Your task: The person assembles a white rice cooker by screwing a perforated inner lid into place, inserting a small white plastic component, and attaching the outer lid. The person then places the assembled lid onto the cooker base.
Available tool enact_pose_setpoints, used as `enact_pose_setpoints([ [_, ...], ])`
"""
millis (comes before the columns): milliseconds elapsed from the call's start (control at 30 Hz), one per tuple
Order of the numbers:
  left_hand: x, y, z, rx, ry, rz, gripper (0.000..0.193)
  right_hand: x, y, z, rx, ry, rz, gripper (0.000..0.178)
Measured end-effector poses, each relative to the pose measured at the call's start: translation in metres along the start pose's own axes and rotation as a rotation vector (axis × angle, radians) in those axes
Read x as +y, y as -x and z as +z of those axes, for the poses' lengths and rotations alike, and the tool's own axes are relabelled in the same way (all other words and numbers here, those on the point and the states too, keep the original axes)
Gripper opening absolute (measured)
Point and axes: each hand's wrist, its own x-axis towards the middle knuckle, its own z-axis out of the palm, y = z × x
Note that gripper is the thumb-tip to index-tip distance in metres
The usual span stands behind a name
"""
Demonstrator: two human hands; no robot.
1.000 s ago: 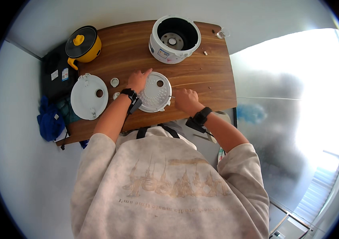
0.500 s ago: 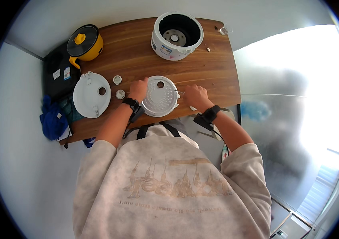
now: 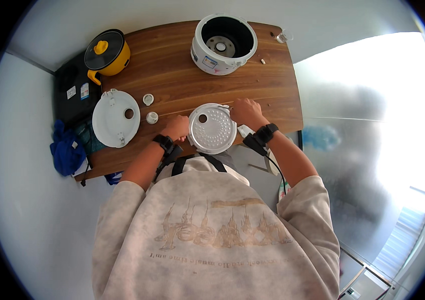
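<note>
A round silvery-white lid plate (image 3: 214,131), dimpled and with one round hole, lies at the table's front edge. My left hand (image 3: 176,127) is closed on its left rim. At its upper right rim is my closed right hand (image 3: 246,112), from which a thin tool points toward the plate; most of the tool is hidden by the fingers. To the left lies a white oval lid cover (image 3: 110,122) with a round hole. Between the cover and my left hand sit two small white caps (image 3: 148,99). The white rice cooker body (image 3: 216,63), open at the top, stands farther back.
A yellow pot (image 3: 117,61) with a dark lid stands at the back left, beside a black case (image 3: 72,80). Blue cloth (image 3: 67,155) hangs at the left. A clear cup (image 3: 285,36) is at the far right corner. A white piece (image 3: 245,131) lies near my right wrist.
The lid plate has moved right and nearer to me and turned counter-clockwise, its hole now at upper left. My left hand came nearer and shifted along its rim; my right hand rose slightly.
</note>
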Motion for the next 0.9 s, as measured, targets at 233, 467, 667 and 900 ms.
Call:
enact_pose_setpoints([
  [233, 0.011, -0.007, -0.014, -0.010, 0.177, 0.002, 0.017, -0.002, -0.010, -0.013, -0.054, 0.010, -0.009, 0.024],
  [467, 0.007, -0.042, -0.010, 0.465, 0.202, 0.366, 0.022, 0.003, -0.017, -0.007, -0.037, 0.000, -0.053, 0.030],
  [667, 0.005, -0.027, -0.006, 0.210, 0.509, 0.108, 0.014, -0.016, -0.018, -0.003, 0.038, -0.050, -0.146, 0.030],
  [900, 0.015, -0.026, 0.010, 0.118, 0.408, 0.130, 0.018, -0.031, -0.025, 0.000, -0.033, -0.021, -0.162, 0.029],
])
